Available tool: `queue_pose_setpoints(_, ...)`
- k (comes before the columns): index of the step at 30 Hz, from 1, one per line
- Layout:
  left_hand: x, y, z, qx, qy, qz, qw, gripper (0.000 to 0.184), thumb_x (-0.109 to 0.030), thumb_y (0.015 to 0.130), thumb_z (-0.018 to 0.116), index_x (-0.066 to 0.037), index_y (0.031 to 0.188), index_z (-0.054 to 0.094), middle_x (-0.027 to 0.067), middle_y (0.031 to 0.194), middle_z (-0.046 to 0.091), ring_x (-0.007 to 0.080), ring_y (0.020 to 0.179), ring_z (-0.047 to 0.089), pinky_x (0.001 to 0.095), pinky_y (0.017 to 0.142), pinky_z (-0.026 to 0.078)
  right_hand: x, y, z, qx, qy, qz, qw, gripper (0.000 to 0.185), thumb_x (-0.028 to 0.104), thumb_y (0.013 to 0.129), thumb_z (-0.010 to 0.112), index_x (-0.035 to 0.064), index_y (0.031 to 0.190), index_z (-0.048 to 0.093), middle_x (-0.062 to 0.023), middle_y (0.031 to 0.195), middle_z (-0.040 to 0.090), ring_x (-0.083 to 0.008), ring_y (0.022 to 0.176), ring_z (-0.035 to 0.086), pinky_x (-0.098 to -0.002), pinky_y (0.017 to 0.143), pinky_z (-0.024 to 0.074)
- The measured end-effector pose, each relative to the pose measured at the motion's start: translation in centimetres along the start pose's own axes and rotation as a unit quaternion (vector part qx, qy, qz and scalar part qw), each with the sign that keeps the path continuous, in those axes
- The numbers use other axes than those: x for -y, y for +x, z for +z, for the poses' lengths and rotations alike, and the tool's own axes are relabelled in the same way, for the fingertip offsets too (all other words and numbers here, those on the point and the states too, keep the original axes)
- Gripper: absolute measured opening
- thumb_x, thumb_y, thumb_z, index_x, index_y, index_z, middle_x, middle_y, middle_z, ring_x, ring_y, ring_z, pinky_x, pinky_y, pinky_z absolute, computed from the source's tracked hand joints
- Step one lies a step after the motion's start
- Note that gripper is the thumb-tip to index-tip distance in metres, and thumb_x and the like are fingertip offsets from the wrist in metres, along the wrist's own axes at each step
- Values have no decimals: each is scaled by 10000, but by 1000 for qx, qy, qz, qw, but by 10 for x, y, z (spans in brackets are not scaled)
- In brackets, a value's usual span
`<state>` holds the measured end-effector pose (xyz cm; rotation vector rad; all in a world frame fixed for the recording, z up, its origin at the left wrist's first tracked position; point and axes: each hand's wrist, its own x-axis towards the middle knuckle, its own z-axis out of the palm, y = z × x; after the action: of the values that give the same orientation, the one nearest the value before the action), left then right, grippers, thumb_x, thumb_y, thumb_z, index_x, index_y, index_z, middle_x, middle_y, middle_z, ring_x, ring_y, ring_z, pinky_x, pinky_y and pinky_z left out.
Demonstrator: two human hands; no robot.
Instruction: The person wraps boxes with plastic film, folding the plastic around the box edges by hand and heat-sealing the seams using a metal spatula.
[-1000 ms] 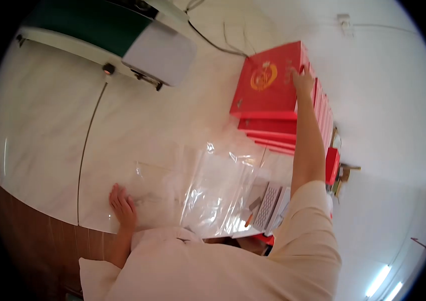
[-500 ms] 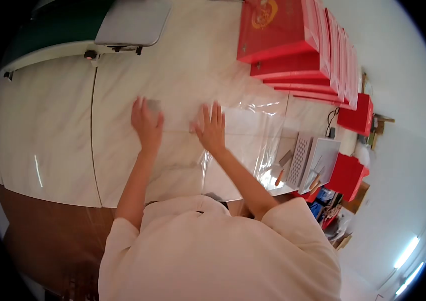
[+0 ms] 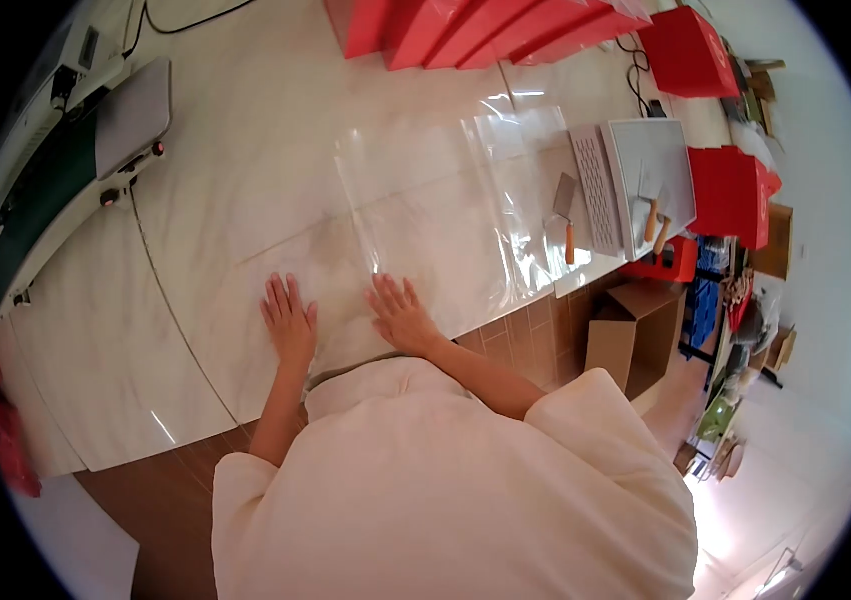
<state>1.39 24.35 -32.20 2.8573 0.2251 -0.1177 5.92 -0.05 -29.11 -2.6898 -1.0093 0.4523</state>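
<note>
My left hand (image 3: 290,325) lies flat on the pale marbled table (image 3: 235,210) near its front edge, fingers spread and holding nothing. To its right, my right hand (image 3: 405,315) also rests palm down with its fingers apart. Its fingertips are at the near end of a clear plastic sheet or bag (image 3: 435,205), which stretches across the table to the right. Whether the fingers press on the plastic or lie just beside it, I cannot tell. Creases and glare show along the plastic's right side.
A scraper (image 3: 565,200) with an orange handle lies right of the plastic. Beside it stands a white slotted box (image 3: 650,165) with wooden-handled tools on top. Red boxes (image 3: 495,35) line the back. A machine with a green belt (image 3: 55,205) stands left. A cardboard box (image 3: 635,335) sits below the table.
Both hands have drawn back toward the table's front edge and now lie flat. The view has shifted, bringing the green-belt machine to the left and the red boxes higher up.
</note>
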Motion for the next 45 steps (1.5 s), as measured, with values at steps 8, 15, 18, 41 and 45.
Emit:
queue_pose_setpoints(8,-6,-60,19,-20,4,-20,1000,706,-365,938,491,-63,1513,214,180,1570,183,351,1446,173,537,1144,151,-18,-64,9,-7,15,-10,1000,640,228,880,551,49,1450,321,-202,1517,277,-351,1409,262,-512,1126,249)
queue_pose_setpoints(15,-60,-25,4,-53,-60,38,996,667,-309,930,507,-38,1487,259,186,1556,208,353,1451,163,532,1148,133,-166,-96,-85,-298,-90,452,836,620,178,843,618,55,1396,365,-252,1383,397,-412,1263,402,-500,1032,358)
queue_pose_setpoints(18,-129,2,16,-35,-144,118,982,676,-282,919,538,-47,1486,254,179,1553,213,346,1452,163,535,1153,122,-227,-110,-113,-256,-43,508,821,525,214,873,612,49,1331,415,-245,1288,486,-401,1173,500,-494,941,430)
queue_pose_setpoints(41,-339,68,80,80,-27,209,974,667,-316,887,583,-164,1480,317,140,1563,206,331,1443,181,579,1138,144,-292,-172,-122,-188,37,424,885,364,195,906,551,27,1216,460,-196,1110,545,-373,889,624,-486,722,516)
queue_pose_setpoints(45,-327,71,108,26,-68,217,973,631,-194,836,569,-34,1414,373,213,1505,289,349,1429,216,593,1117,172,-284,-224,-151,-201,54,367,907,308,124,848,579,36,1139,525,-181,1100,544,-355,847,608,-451,724,507)
